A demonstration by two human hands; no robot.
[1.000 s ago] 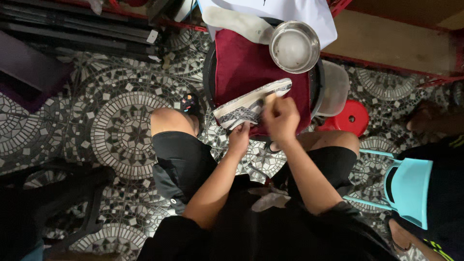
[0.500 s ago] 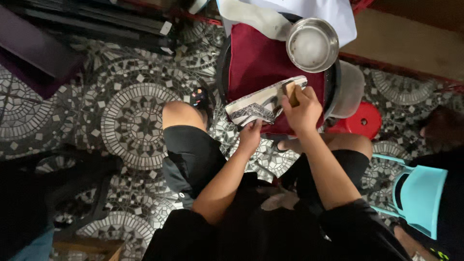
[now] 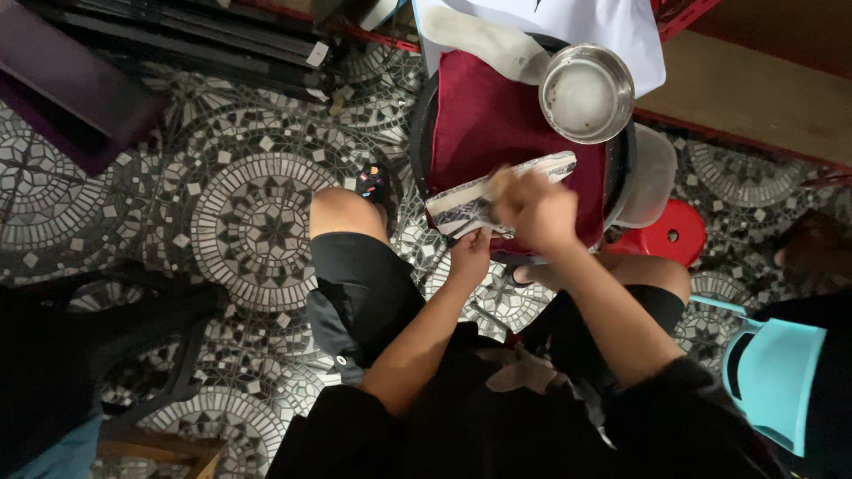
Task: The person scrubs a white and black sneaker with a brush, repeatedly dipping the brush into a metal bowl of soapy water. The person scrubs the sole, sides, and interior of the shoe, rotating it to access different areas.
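Gripping the sneaker [image 3: 497, 195] below the metal bowl [image 3: 586, 93], left hand [image 3: 469, 253] stayed put while right hand [image 3: 537, 213], fingers clenched on something, scrubbed heelward.

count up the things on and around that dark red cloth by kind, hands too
hands: 2, left hand and right hand, both on the shoe
shoes: 1, patterned shoe
insoles: 1, pale insole
metal bowls: 1, steel bowl
cloths: 1, dark red cloth
stools: 2, red stool and light blue stool
total: 8
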